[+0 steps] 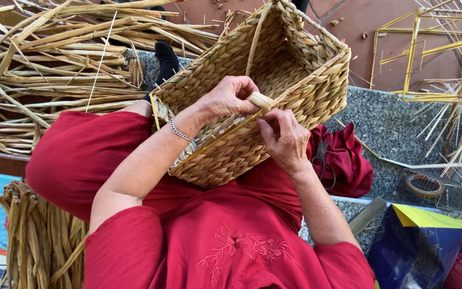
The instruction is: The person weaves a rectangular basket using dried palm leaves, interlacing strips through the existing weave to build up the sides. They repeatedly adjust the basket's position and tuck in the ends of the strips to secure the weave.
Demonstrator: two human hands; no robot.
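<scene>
On the lap, a rectangular woven basket [274, 80] rests tilted, its rim facing the person. Left hand [228, 99] pinches a flat dried strand [262, 100] at the rim; right hand [284, 139] has fingers curled together just below it. Pulled too hard, I judge the brittle strand could split, or the basket slide toward the scissors [322, 160].

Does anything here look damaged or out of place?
Nothing looks damaged. The woven basket lies tilted on the lap, both hands at its rim; the left hand pinches a loose strand end. Scissors rest on red cloth.
</scene>
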